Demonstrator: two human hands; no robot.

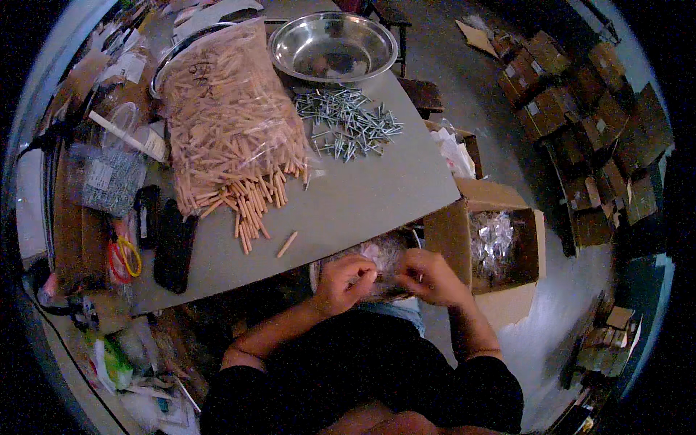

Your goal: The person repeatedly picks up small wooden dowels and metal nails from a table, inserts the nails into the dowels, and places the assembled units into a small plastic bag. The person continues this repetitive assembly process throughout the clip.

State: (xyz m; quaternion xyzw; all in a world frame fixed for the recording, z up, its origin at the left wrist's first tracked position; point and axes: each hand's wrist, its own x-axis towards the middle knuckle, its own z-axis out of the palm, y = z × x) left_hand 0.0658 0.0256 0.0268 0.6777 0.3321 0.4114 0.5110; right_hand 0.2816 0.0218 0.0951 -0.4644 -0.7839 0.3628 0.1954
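Observation:
My left hand (346, 284) and my right hand (433, 278) face each other just off the near edge of the table, fingers curled in a pinch. Whatever they hold is too small or hidden to make out. Beneath them lies a heap of clear plastic (380, 255), partly covered by my hands. On the tabletop, one wooden dowel (287, 244) lies apart, closest to my left hand. Farther back, a large clear bag of wooden dowels (232, 109) spills loose dowels (250, 206) from its near end. A pile of silvery screws (349, 122) is to the right of the bag.
A steel bowl (333, 54) stands at the back of the table (362, 196). An open cardboard box (446, 232) with shiny clear packets (496, 239) is at my right. Leftward are a black case (174, 246), red and yellow handles (123, 259) and a hardware bag (109, 177). Cartons (580, 116) line the floor.

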